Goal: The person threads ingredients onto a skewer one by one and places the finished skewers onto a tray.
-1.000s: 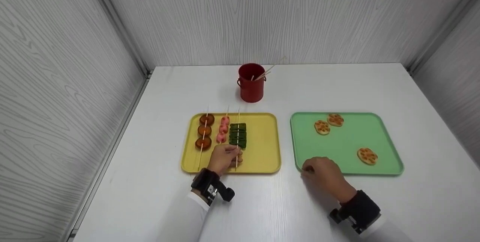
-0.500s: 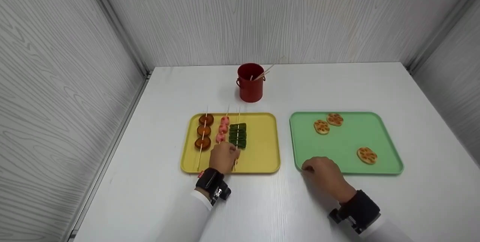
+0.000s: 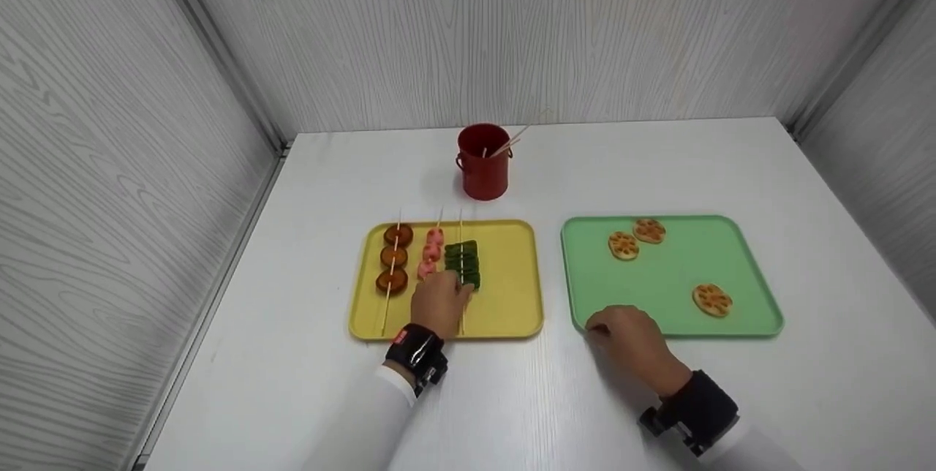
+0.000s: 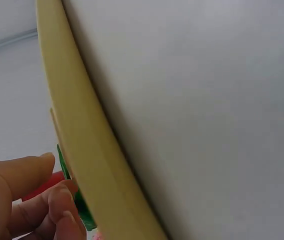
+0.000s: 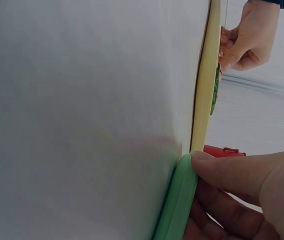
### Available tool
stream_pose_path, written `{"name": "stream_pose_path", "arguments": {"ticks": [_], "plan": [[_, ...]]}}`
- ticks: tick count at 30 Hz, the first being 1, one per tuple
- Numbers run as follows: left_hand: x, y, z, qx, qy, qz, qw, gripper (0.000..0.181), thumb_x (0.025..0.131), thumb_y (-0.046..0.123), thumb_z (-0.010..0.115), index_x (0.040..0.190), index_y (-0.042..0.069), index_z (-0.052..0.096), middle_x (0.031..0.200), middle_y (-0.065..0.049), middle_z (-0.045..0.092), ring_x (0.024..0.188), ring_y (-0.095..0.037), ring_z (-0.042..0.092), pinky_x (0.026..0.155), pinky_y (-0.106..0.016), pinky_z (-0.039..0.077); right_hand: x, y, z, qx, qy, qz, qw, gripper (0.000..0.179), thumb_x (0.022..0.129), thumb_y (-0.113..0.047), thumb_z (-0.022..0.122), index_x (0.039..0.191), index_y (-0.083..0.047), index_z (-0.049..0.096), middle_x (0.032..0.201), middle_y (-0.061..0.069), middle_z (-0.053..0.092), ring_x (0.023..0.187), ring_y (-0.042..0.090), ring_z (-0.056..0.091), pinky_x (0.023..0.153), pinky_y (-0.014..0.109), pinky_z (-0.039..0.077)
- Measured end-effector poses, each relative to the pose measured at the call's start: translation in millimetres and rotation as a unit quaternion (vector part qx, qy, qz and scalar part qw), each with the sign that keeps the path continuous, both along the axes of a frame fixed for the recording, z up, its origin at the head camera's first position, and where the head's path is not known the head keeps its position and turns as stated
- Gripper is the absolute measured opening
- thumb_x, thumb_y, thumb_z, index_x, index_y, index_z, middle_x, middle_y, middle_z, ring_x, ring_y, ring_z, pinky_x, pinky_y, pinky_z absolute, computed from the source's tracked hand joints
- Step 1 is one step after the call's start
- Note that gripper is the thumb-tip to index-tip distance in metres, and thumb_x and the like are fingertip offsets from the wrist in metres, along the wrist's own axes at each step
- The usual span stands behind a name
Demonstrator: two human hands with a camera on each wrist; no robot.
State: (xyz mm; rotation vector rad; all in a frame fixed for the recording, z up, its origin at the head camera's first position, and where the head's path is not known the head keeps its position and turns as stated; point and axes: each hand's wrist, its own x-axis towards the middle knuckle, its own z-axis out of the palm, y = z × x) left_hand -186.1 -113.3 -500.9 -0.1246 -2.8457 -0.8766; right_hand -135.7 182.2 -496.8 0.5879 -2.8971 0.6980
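Observation:
My left hand (image 3: 440, 304) is low over the yellow tray (image 3: 506, 282), fingertips at the near end of a skewer of folded green pieces (image 3: 461, 254). In the left wrist view, its thumb (image 4: 32, 172) stands apart from its loosely bent fingers, with green beyond the gap. Left of it lie a skewer of pink pieces (image 3: 432, 251) and one of brown-rimmed orange rounds (image 3: 393, 257). My right hand (image 3: 632, 341) rests at the near left corner of the green tray (image 3: 643, 294), thumb tip at the rim, other fingers loosely bent. Three lotus root slices (image 3: 712, 300) lie in that tray.
A red bucket (image 3: 485, 178) holding several thin sticks (image 3: 518, 136) stands behind the yellow tray. Both trays sit side by side on the white table (image 3: 292, 266), with a narrow gap between them. Grey wood-grain panels (image 3: 497, 32) enclose the back and both sides.
My left hand has turned palm-down and moved a little away from me along the green skewer, toward its green pieces. My right hand stays at the tray corner. The head view has shifted slightly.

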Motion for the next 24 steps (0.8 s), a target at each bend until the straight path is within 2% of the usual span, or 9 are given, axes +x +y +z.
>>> {"name": "stream_pose_path", "arguments": {"ticks": [4,7,9,11,14,16,20,21,24], "plan": [[-8.0,2.0,8.5,0.033,0.012,-0.021,0.9991,0.023,0.091,0.019,0.070,0.071,0.009,0.064,0.065,0.001,0.060,0.058,-0.013,0.052,0.055,-0.031,0.044,0.0,-1,1.3,0.001,0.007,0.004,1.0000,0.015,0.074,0.006,0.079,0.084,-0.006,0.077,0.082,0.003,0.072,0.078,0.021,0.068,0.069,0.035,0.056],[-15.5,3.1,19.3,0.101,0.002,-0.055,0.9933,0.016,0.092,0.017,0.068,0.081,0.007,0.071,0.072,-0.001,0.066,0.062,-0.011,0.056,0.060,-0.029,0.047,-0.5,-1,1.6,0.002,0.007,0.008,0.9999,0.016,0.074,0.008,0.077,0.084,-0.005,0.077,0.083,0.004,0.073,0.079,0.022,0.068,0.069,0.035,0.056],[-21.3,3.0,27.5,0.162,-0.011,-0.070,0.9842,0.015,0.094,0.018,0.067,0.089,0.005,0.072,0.076,-0.003,0.068,0.065,-0.012,0.060,0.061,-0.028,0.050,-1.0,-1,1.7,0.001,0.001,0.010,1.0000,0.018,0.075,0.009,0.075,0.086,-0.005,0.078,0.084,0.005,0.073,0.080,0.023,0.069,0.070,0.036,0.057],[-28.6,3.1,36.3,0.230,-0.019,-0.074,0.9702,0.016,0.095,0.017,0.065,0.094,0.003,0.072,0.080,-0.008,0.070,0.069,-0.016,0.064,0.063,-0.028,0.053,-1.3,0,2.5,-0.002,-0.009,0.009,0.9999,0.020,0.076,0.010,0.073,0.088,-0.005,0.078,0.087,0.005,0.073,0.083,0.023,0.069,0.072,0.036,0.057],[-42.8,2.6,49.2,0.299,-0.002,-0.067,0.9519,0.017,0.096,0.014,0.063,0.104,0.000,0.070,0.085,-0.015,0.071,0.074,-0.026,0.068,0.067,-0.030,0.056,-3.3,0,3.6,-0.011,-0.017,0.007,0.9998,0.020,0.077,0.011,0.071,0.089,-0.004,0.078,0.088,0.006,0.074,0.085,0.025,0.069,0.074,0.037,0.057],[-52.9,3.2,57.6,0.303,0.026,-0.060,0.9507,0.020,0.097,0.014,0.062,0.111,0.001,0.068,0.087,-0.015,0.071,0.076,-0.027,0.068,0.068,-0.032,0.056,-5.3,0,4.6,-0.017,-0.015,0.003,0.9997,0.017,0.078,0.008,0.073,0.089,-0.003,0.077,0.088,0.006,0.074,0.084,0.025,0.069,0.073,0.037,0.057],[-70.4,8.2,71.4,0.253,0.090,-0.048,0.9622,0.029,0.096,0.014,0.063,0.123,0.004,0.064,0.091,-0.012,0.073,0.076,-0.020,0.070,0.070,-0.034,0.056,-9.9,-1,6.7,-0.040,-0.020,-0.010,0.9989,0.008,0.081,-0.001,0.076,0.087,-0.005,0.077,0.084,0.004,0.073,0.077,0.020,0.068,0.070,0.036,0.056],[-73.6,10.0,74.0,0.246,0.099,-0.047,0.9631,0.030,0.096,0.014,0.063,0.124,0.004,0.064,0.092,-0.012,0.073,0.076,-0.019,0.070,0.071,-0.034,0.056,-10.9,-1,7.4,-0.049,-0.024,-0.015,0.9984,0.007,0.081,-0.003,0.076,0.087,-0.005,0.077,0.084,0.003,0.073,0.076,0.018,0.067,0.069,0.036,0.055],[-81.2,14.1,77.7,0.251,0.115,-0.053,0.9596,0.032,0.096,0.013,0.063,0.126,0.002,0.062,0.095,-0.015,0.073,0.078,-0.021,0.071,0.073,-0.034,0.057,-14.3,-2,9.9,-0.073,-0.025,-0.022,0.9968,0.007,0.082,-0.005,0.076,0.089,-0.004,0.076,0.085,0.004,0.072,0.077,0.017,0.066,0.070,0.036,0.055]]}}
